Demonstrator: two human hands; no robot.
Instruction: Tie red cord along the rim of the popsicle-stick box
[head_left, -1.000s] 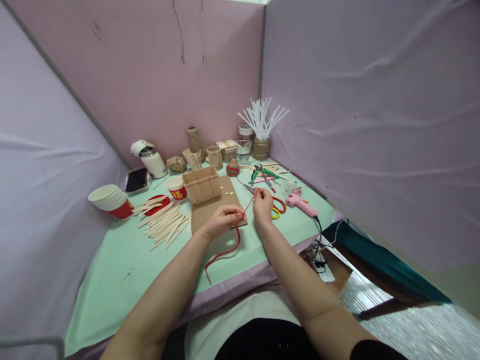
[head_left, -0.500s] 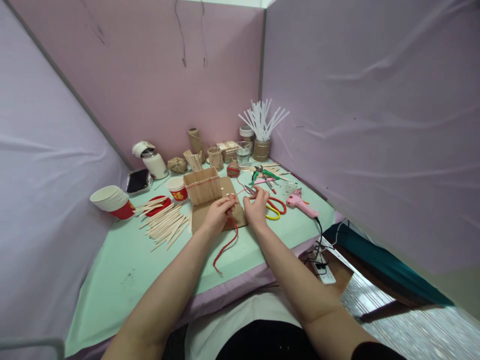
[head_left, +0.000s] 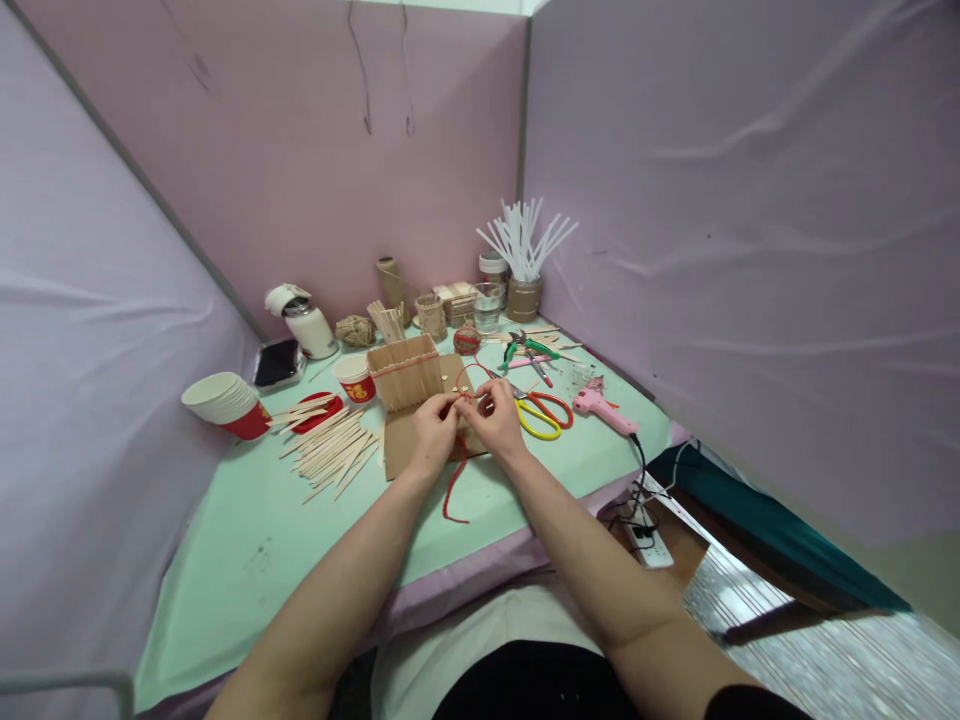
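Red yarn [head_left: 454, 492] runs between my two hands, its loose end hanging down onto the green cloth. My left hand [head_left: 435, 432] pinches the yarn above a piece of cardboard [head_left: 400, 440]. Fingertip to fingertip with it, my right hand [head_left: 498, 416] also grips the yarn. A thin strand leads back to a red yarn ball [head_left: 466, 341]. Just behind my left hand stands a box made of wooden sticks [head_left: 406, 374], a red line along its upper edge. Scissors [head_left: 543, 412] with red and yellow handles lie right of my right hand.
Loose wooden sticks [head_left: 334, 452] and stacked paper cups [head_left: 228, 404] are at the left. A pink glue gun [head_left: 604, 410] and green-handled pliers [head_left: 531, 346] lie at the right. Along the back stand a glass of water [head_left: 487, 308] and a pot of white sticks [head_left: 524, 298].
My right hand has come left from beside the scissors to meet my left hand at the yarn. The yarn's hanging end has swung to the right.
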